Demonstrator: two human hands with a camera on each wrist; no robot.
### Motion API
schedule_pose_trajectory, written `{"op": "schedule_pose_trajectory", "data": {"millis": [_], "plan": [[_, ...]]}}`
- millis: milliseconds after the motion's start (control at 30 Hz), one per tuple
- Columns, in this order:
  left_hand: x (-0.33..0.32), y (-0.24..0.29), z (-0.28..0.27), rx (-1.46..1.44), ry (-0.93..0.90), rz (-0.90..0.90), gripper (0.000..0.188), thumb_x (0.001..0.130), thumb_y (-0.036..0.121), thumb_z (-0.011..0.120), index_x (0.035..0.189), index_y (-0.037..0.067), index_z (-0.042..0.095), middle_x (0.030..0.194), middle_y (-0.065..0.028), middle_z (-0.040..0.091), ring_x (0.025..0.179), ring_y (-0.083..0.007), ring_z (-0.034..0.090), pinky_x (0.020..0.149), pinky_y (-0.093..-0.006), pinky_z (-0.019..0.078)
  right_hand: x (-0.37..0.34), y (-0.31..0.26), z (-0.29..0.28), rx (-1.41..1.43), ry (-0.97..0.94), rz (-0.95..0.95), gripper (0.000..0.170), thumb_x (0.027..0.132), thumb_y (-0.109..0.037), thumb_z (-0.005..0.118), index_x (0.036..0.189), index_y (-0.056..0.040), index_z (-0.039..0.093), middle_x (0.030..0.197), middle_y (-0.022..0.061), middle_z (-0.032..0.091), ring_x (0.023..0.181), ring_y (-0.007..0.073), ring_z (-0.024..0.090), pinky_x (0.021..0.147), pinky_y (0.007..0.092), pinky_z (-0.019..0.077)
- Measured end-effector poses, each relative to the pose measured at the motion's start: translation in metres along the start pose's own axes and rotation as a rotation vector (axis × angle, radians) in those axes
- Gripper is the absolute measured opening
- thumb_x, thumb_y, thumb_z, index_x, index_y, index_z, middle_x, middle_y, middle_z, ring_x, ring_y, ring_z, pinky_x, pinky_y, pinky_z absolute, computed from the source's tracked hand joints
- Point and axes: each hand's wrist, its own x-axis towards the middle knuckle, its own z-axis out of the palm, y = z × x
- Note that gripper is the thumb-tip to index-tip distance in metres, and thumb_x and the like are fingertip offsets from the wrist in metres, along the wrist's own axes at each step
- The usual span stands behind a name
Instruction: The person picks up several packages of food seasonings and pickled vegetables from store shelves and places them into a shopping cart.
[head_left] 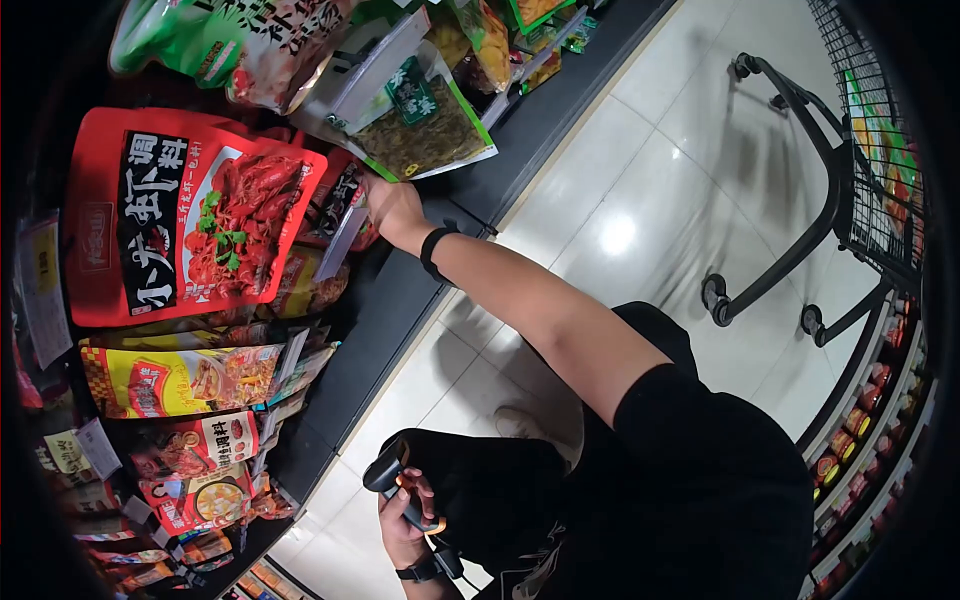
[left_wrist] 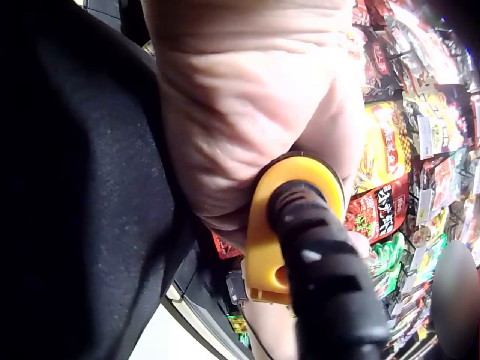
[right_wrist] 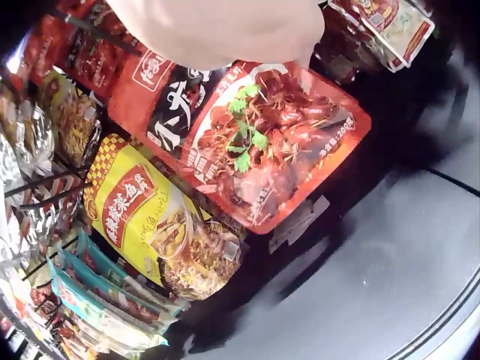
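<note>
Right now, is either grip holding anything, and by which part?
The left grip holds a scanner by its handle. The right grip is at a red packet; its fingertips are hidden, so any hold cannot be told.

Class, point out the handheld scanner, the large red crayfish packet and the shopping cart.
Handheld scanner (head_left: 387, 468): head view, on its wide black end.
Large red crayfish packet (head_left: 203, 222): head view, middle of its printed front.
Shopping cart (head_left: 838, 188): head view, on its black frame.

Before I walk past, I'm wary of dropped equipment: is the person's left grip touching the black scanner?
Touching. The head view shows the left grip with its fingers curled round the black scanner.
</note>
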Motion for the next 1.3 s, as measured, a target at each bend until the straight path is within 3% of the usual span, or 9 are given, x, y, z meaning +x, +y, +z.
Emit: {"op": "schedule_pose_trajectory", "data": {"millis": [100, 233, 433, 567, 767, 833, 1000, 1133, 1300], "plan": [[-0.001, -0.002, 0.002, 0.031, 0.020, 0.031, 0.044, 0.100, 0.026, 0.077, 0.129, -0.005, 0.066, 0.096, -0.0197, 0.073, 0.053, -0.0199, 0.063, 0.042, -0.0242, 0.0470, 0.016, 0.007, 0.025, -0.157, 0.055, -0.041, 0.019, 0.099, -0.016, 0.066, 0.110, -0.0075, 0.079, 0.107, 0.0190, 0.081, 0.095, 0.0396, 0.080, 0.082, 0.0508, 0.0640], [0.001, 0.002, 0.001, 0.000, -0.013, 0.028, 0.045, 0.100, 0.028, 0.077, 0.129, -0.005, 0.066, 0.097, -0.0201, 0.073, 0.053, -0.0201, 0.064, 0.041, -0.0240, 0.0473, 0.018, 0.008, 0.017, -0.056, -0.147, 0.083, 0.028, 0.101, -0.031, 0.062, 0.113, -0.0081, 0.072, 0.106, 0.0208, 0.079, 0.104, 0.0430, 0.077, 0.089, 0.0531, 0.0623], [0.014, 0.000, -0.007, -0.133, -0.118, 0.000, 0.049, 0.098, 0.023, 0.078, 0.132, -0.009, 0.065, 0.100, -0.0256, 0.075, 0.060, -0.0249, 0.071, 0.044, -0.0264, 0.0522, 0.013, 0.018, 0.005, 0.033, -0.112, 0.010, 0.027, 0.108, -0.027, 0.053, 0.112, -0.0059, 0.070, 0.111, 0.0240, 0.077, 0.109, 0.0441, 0.074, 0.094, 0.0550, 0.0588], [0.019, -0.002, -0.006, -0.100, -0.133, 0.007, 0.048, 0.098, 0.023, 0.078, 0.131, -0.009, 0.065, 0.100, -0.0263, 0.075, 0.060, -0.0254, 0.071, 0.044, -0.0266, 0.0517, 0.025, -0.009, -0.037, 0.067, -0.365, 0.140, 0.068, 0.097, -0.059, 0.077, 0.125, 0.0019, 0.069, 0.120, 0.0288, 0.076, 0.116, 0.0444, 0.074, 0.099, 0.0478, 0.0586], [0.021, 0.000, -0.002, -0.077, -0.155, 0.002, 0.046, 0.100, 0.022, 0.078, 0.132, -0.008, 0.065, 0.102, -0.0259, 0.075, 0.064, -0.0246, 0.071, 0.044, -0.0263, 0.0508, 0.047, 0.046, 0.028, 0.799, -0.467, 0.197, 0.039, 0.099, -0.020, 0.082, 0.131, -0.0005, 0.071, 0.111, 0.0094, 0.082, 0.097, 0.0177, 0.078, 0.079, 0.0364, 0.0607], [0.023, -0.001, -0.001, -0.073, -0.157, 0.007, 0.046, 0.100, 0.023, 0.077, 0.132, -0.008, 0.066, 0.103, -0.0257, 0.075, 0.064, -0.0241, 0.071, 0.044, -0.0262, 0.0509, 0.025, 0.007, -0.030, 0.688, -0.492, 0.164, 0.032, 0.102, -0.013, 0.077, 0.130, -0.0009, 0.071, 0.109, 0.0080, 0.081, 0.095, 0.0162, 0.077, 0.079, 0.0338, 0.0594], [0.029, 0.005, 0.004, -0.023, -0.137, 0.014, 0.044, 0.102, 0.025, 0.076, 0.132, -0.007, 0.066, 0.103, -0.0243, 0.075, 0.065, -0.0226, 0.071, 0.045, -0.0256, 0.0511, 0.006, 0.020, -0.026, 0.794, -0.458, 0.086, 0.027, 0.106, 0.000, 0.064, 0.132, -0.0026, 0.070, 0.113, 0.0059, 0.080, 0.098, 0.0124, 0.073, 0.085, 0.0294, 0.0574], [0.041, 0.009, 0.007, -0.040, -0.173, -0.003, 0.041, 0.103, 0.023, 0.075, 0.131, -0.006, 0.066, 0.103, -0.0231, 0.075, 0.066, -0.0226, 0.071, 0.046, -0.0262, 0.0510, -0.014, 0.010, -0.063, 0.713, -0.381, 0.051, 0.033, 0.102, -0.010, 0.077, 0.132, 0.0018, 0.069, 0.118, 0.0148, 0.079, 0.108, 0.0251, 0.072, 0.100, 0.0380, 0.0546], [0.057, 0.012, 0.011, -0.054, -0.230, -0.015, 0.040, 0.104, 0.019, 0.073, 0.133, -0.007, 0.066, 0.106, -0.0235, 0.077, 0.068, -0.0226, 0.071, 0.048, -0.0273, 0.0517, -0.036, -0.009, -0.107, 0.723, -0.477, 0.097, 0.033, 0.100, -0.009, 0.080, 0.129, 0.0028, 0.070, 0.119, 0.0089, 0.080, 0.108, 0.0159, 0.071, 0.100, 0.0358, 0.0548]]}}
